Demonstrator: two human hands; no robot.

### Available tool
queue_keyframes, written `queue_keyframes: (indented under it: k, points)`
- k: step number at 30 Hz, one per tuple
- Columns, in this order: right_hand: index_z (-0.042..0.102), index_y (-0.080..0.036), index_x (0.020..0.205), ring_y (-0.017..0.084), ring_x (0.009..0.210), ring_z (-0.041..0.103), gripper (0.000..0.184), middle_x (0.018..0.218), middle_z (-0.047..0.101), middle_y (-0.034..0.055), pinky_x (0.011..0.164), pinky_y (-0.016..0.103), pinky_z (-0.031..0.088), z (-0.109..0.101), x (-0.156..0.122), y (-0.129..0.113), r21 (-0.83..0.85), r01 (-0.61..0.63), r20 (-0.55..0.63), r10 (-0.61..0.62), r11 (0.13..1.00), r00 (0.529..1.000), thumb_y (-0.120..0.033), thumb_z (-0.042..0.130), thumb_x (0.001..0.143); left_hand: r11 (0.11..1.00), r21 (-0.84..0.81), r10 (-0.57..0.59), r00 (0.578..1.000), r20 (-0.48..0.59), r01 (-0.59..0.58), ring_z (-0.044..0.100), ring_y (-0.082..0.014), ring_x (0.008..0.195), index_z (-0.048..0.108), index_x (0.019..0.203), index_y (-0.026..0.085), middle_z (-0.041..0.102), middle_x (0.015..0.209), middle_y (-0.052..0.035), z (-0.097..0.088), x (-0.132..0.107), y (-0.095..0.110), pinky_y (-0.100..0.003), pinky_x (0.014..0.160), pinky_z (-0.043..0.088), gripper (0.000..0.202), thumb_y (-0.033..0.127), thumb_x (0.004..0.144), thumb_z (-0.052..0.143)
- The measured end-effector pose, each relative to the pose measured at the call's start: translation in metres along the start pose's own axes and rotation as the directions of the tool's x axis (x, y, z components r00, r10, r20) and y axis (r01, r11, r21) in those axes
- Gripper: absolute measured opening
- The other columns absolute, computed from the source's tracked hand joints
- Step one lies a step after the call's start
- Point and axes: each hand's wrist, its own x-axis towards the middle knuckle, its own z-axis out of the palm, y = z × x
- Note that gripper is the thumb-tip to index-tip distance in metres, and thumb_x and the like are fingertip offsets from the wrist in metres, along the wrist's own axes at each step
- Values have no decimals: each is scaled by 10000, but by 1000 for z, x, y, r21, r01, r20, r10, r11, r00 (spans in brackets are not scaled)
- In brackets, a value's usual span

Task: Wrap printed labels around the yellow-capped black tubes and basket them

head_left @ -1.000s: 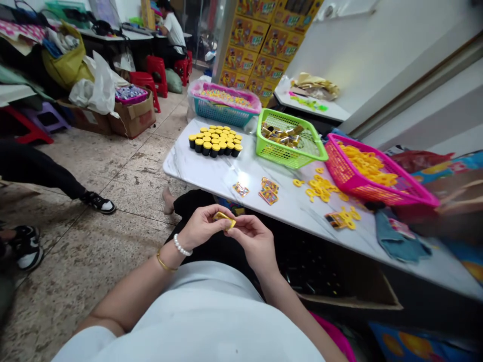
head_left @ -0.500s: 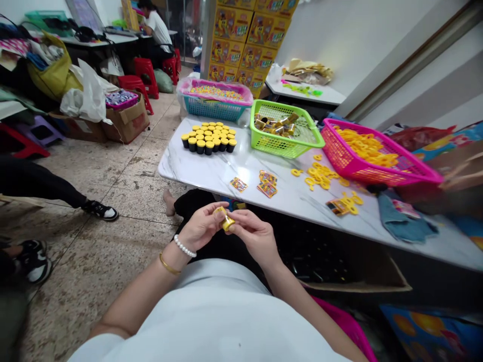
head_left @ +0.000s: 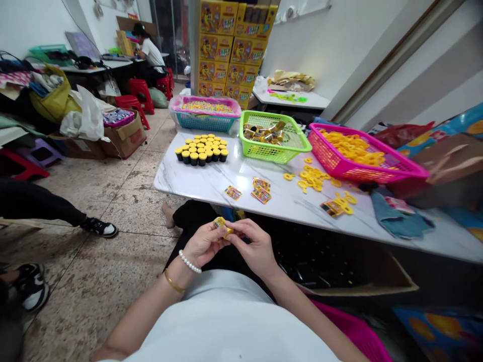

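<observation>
Both my hands are raised over my lap, just in front of the table edge. My left hand (head_left: 206, 245), with a pearl bracelet and gold bangle on its wrist, and my right hand (head_left: 252, 244) pinch a small yellow packet (head_left: 221, 225) between their fingers. The fingers hide part of it. The nearest things on the white marble-look table (head_left: 188, 181) are several printed cards (head_left: 260, 195), lying apart from my hands.
On the table stand black-and-yellow tubes (head_left: 199, 150), a green basket (head_left: 271, 151) of gold pieces, a pink basket (head_left: 350, 168) of yellow rings, and loose rings (head_left: 311, 178). A cardboard box (head_left: 350, 266) sits below the edge. A co-worker's sneakered leg (head_left: 98, 227) lies left.
The whole view has swung, so the table sits further left. The packet has turned between my fingers and shows less than before. My hands stay together around it.
</observation>
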Motion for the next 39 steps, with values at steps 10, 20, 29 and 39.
queue_keyframes:
  k: [10,20,29,39]
  points:
    - [760,-270,1058,185,883,697,223,983,717,59,797,315,598,3,-12,1,-185,125,-79,-142,975,987,-184,659,879,990,140,-24,999,43,17,632,-102,676,688,858,89,666,761,-37,-1,-2,0,-232,693,555,455,388,602,916]
    - [633,-315,1336,199,815,777,376,989,799,16,767,268,634,5,16,-8,-151,4,79,8,989,997,-328,495,986,702,671,353,935,-36,-240,631,-150,555,221,1580,149,635,630,9,4,0,3,-280,566,565,929,596,863,608]
    - [722,-270,1209,231,908,766,301,1108,773,71,774,288,642,-19,65,-25,-159,78,-186,-107,984,977,-305,599,937,-95,812,620,603,501,-576,627,-132,495,608,1347,128,690,638,-62,59,32,52,-213,526,516,436,287,1018,371]
    - [678,-213,1199,205,711,750,332,791,754,27,681,339,619,-110,210,-17,-272,52,-415,-166,961,894,-367,595,917,324,744,348,805,481,-585,637,-101,466,502,1439,205,745,748,-23,125,164,124,-182,444,489,529,276,919,568]
